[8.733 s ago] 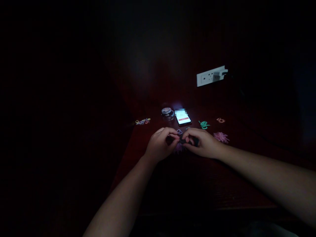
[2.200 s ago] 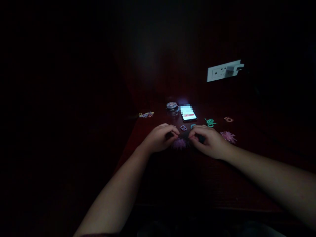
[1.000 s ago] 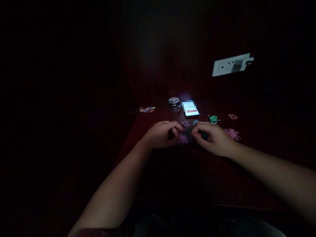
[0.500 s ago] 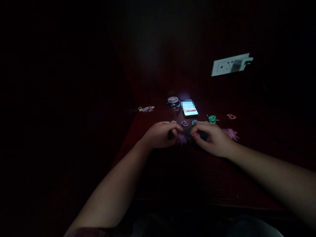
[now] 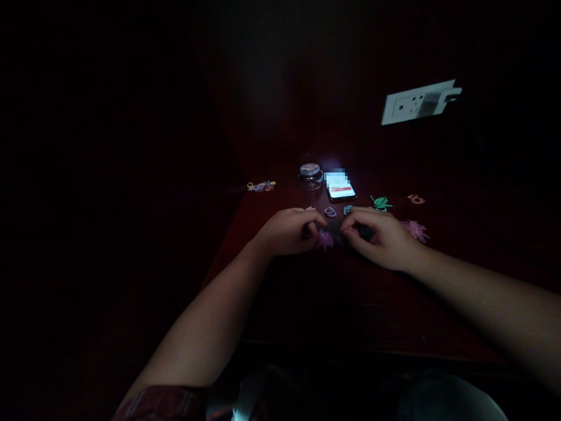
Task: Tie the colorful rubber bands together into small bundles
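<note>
My left hand [image 5: 289,231] is curled at the left of a small pile of purple bands [image 5: 326,238], thumb and forefinger close together. My right hand [image 5: 383,237] faces it from the other side, its thumb and fingertip pressed in a pinch. Whatever sits in either set of fingertips is too small and dark to make out. Just beyond the hands lie a lilac looped band [image 5: 330,212] and a blue looped band [image 5: 347,210]. A pink band [image 5: 310,209] shows partly behind my left hand.
A lidded clear jar [image 5: 311,178] stands beside a lit phone [image 5: 340,186]. Green bands [image 5: 381,203], orange bands [image 5: 416,199] and a pink pile [image 5: 416,230] lie rightward; mixed bands [image 5: 262,186] lie far left. A wall socket [image 5: 418,103] holds a plug. Surroundings are dark.
The view has tilted slightly, so the table things sit a little higher and further right. Both hands keep nearly the same pose over the table.
</note>
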Motion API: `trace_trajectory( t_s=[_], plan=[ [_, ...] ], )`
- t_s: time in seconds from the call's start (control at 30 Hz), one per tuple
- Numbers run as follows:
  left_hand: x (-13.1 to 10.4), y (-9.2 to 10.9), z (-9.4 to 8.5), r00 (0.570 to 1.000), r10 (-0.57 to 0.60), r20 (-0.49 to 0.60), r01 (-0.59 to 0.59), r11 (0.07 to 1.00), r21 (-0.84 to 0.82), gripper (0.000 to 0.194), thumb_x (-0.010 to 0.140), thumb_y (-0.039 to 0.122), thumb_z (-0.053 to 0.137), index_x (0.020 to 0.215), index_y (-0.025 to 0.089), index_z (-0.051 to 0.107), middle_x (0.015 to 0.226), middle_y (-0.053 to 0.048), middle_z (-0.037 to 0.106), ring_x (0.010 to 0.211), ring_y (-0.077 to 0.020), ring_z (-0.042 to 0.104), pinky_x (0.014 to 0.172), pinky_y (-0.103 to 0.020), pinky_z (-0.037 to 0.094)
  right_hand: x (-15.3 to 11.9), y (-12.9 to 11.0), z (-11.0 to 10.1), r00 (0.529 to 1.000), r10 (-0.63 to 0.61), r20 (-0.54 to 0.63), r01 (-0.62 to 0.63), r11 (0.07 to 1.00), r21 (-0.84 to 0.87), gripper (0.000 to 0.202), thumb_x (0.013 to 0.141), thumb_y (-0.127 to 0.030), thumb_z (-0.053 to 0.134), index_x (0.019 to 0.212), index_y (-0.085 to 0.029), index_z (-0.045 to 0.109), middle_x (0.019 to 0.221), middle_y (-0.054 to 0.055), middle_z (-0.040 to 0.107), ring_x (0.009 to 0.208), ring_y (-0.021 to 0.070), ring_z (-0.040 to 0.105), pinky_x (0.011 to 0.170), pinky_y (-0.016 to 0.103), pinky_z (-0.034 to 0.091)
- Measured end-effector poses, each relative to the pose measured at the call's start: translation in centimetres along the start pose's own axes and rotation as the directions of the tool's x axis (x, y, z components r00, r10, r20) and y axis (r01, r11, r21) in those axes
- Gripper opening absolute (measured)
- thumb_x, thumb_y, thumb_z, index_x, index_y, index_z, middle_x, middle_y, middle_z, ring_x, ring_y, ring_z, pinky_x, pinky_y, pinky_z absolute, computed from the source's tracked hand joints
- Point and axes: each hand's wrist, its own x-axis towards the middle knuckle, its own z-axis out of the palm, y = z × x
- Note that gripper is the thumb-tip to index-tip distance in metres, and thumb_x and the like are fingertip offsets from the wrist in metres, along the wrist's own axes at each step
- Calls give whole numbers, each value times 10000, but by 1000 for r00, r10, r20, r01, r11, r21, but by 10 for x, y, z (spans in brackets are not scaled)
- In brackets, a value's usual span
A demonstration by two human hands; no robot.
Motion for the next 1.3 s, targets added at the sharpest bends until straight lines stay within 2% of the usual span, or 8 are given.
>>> trace_trajectory(
  t_s=[0.27,0.4,0.5,0.6,0.77,0.9,1.1,1.3],
  plan=[
    [-3,-8,-7,986,-121,-114,126,991,41,231,815,198,582,1033,238,648,932,7,735,944,-165,664,889,-322,485,-1,1,-1,999,8,32,-7,999,-31,65,852,-197,558,797,-190,593,699,12,579,662,165,542,660,304,426],
    [-7,-25,-10,952,-245,-184,263,961,80,171,832,206,576,981,227,656,946,-2,731,881,-164,653,868,-317,494,1,-4,2,988,-43,148,59,993,-106,178,856,-201,566,1019,-193,638,985,84,668,920,232,615,845,399,467],
    [-17,-50,-12,852,-434,-291,475,876,86,196,838,188,569,1012,225,654,983,-21,720,945,-190,645,910,-335,493,2,-9,6,966,-66,250,101,987,-127,347,853,-191,571,1194,-227,624,1188,101,654,1118,269,594,962,464,454],
    [-31,-80,-13,672,-651,-352,707,705,45,214,839,173,562,1027,209,657,1078,-57,695,1023,-211,630,969,-350,478,0,-8,9,962,-57,269,96,986,-136,458,849,-200,578,1302,-272,586,1278,84,637,1208,288,565,1001,503,461],
    [-43,-116,-1,573,-736,-362,802,594,62,198,825,195,585,993,182,690,1094,-101,692,1038,-254,621,990,-393,466,-4,1,13,960,15,279,26,989,-145,572,866,-220,573,1422,-326,487,1416,50,559,1330,307,480,1069,544,435],
    [-33,-127,8,575,-749,-329,812,573,113,239,861,267,554,1056,214,682,1196,-81,665,1137,-265,568,1026,-409,435,-5,1,15,944,57,324,-7,988,-154,588,879,-211,548,1446,-332,454,1465,36,508,1373,304,429,1105,559,401],
    [-7,-157,7,621,-740,-258,784,595,178,399,880,365,537,1253,250,620,1490,-30,466,1345,-271,418,1130,-416,337,-5,2,14,965,82,249,-54,992,-117,584,849,-180,561,1413,-315,491,1424,58,542,1333,299,475,1069,531,453],
    [7,-178,7,617,-741,-266,787,583,204,397,878,367,530,1240,242,634,1396,-52,566,1332,-268,431,1132,-439,326,-3,4,10,970,83,230,-67,995,-76,589,842,-138,552,1403,-308,489,1369,63,578,1277,274,521,1057,494,464]
  ],
)
